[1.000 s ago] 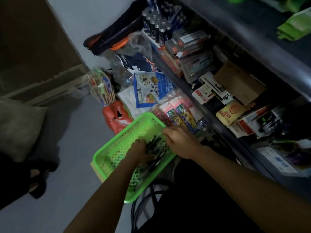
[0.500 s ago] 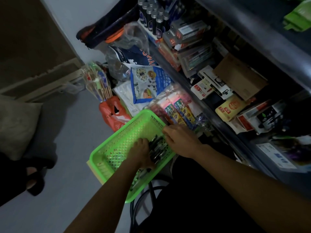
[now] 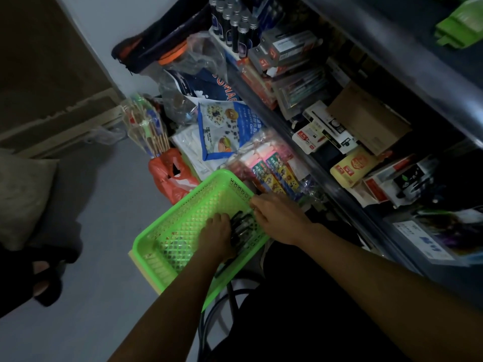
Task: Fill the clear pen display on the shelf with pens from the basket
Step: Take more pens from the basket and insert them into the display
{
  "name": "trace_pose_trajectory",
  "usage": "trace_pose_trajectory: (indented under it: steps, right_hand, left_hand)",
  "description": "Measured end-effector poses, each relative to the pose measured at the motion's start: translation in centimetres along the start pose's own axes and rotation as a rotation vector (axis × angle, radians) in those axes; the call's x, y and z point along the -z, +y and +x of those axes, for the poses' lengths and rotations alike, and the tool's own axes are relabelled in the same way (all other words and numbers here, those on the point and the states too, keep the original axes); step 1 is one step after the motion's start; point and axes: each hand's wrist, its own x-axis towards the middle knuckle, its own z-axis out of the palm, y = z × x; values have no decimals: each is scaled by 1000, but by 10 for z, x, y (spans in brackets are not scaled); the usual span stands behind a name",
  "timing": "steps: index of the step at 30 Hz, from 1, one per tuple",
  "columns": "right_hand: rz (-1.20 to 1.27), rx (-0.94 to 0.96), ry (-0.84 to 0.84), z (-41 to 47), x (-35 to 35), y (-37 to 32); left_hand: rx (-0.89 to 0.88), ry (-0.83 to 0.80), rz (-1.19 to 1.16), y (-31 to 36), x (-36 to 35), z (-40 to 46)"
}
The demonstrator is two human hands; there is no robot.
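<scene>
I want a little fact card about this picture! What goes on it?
place: dim floor beside a crowded shelf
basket: green basket, tilted, mostly bare mesh
pens: dark pens bunched at the basket's right side
left hand: left hand in the basket, against the pens
right hand: right hand over the basket's right edge, fingers on the pens
grip: too dark to tell
nearby: orange bag, blue food packet

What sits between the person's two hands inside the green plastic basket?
In the head view, a bunch of dark pens lies between the left hand and the right hand, on the green plastic lattice basket's floor. Both hands touch the bunch.
</scene>
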Motion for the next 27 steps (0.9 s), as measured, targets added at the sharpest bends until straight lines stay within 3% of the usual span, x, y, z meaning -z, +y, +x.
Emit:
trace_pose_trajectory:
  steps: [27]
  right_hand:
    - [-26,5,32,-4,9,11]
  left_hand:
    - [-35,-84,93,4,17,15]
